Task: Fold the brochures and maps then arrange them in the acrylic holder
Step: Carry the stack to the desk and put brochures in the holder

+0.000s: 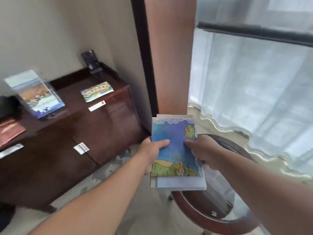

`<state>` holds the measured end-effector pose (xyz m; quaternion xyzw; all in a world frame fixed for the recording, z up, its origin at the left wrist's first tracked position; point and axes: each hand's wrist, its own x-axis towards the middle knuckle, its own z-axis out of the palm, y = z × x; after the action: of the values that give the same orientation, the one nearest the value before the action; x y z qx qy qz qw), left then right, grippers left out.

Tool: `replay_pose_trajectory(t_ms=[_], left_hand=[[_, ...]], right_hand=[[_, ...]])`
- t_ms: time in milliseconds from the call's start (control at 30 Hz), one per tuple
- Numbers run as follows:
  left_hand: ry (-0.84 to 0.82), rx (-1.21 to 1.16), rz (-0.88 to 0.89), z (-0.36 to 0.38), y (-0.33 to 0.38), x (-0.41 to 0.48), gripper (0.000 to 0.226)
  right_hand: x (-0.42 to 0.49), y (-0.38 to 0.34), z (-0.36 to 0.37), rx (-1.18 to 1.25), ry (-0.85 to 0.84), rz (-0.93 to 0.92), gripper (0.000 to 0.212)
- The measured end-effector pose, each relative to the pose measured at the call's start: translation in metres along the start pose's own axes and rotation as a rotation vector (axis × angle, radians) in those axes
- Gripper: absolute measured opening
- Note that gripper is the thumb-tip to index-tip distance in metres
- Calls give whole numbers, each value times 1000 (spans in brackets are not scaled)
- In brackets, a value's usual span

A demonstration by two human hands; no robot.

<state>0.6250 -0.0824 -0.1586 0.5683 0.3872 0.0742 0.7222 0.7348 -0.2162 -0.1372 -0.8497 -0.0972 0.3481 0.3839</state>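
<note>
We see a folded map (176,150) held in the air by both hands, in front of a tall wooden panel (171,56) and above the rim of a round table (211,217). The left hand (150,153) grips the map's left edge, with the thumb lying across the blue printed face and the other fingers out of sight behind the paper. The right hand (201,150) grips the right edge the same way, its fingers (189,142) pinching the sheet from front and back. The upper face shows blue sea, a green island near the top right corner and a strip of coast near the bottom. Paler folded layers stick out beyond it at the top and bottom.

Well apart to the left, the acrylic holder (50,89) stands on the dark wooden desk (72,99) with a brochure (37,94) inside it, both blurred. Further right, a second folded map (97,91) lies flat near the desk's front edge. A dark card (91,61) stands upright at the back corner, and a reddish booklet (10,129) lies at the far left. A sheer curtain (254,82) hangs on the right.
</note>
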Motion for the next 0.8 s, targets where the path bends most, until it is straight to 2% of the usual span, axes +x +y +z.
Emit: replay_pose_trajectory(t_ms=[133, 233, 367, 533, 800], left_hand=[[107, -32, 60, -71, 39, -29, 32], [163, -48, 104, -122, 61, -42, 37], [210, -81, 149, -183, 80, -55, 33], [270, -124, 161, -248, 91, -64, 27], [420, -210, 126, -325, 86, -62, 28]], right_hand=[[-26, -76, 42, -88, -3, -49, 35], [-40, -119, 78, -101, -45, -142, 25], [-64, -171, 124, -281, -74, -162, 34], [-72, -217, 174, -278, -144, -273, 20], [-57, -265, 250, -338, -292, -340, 16]])
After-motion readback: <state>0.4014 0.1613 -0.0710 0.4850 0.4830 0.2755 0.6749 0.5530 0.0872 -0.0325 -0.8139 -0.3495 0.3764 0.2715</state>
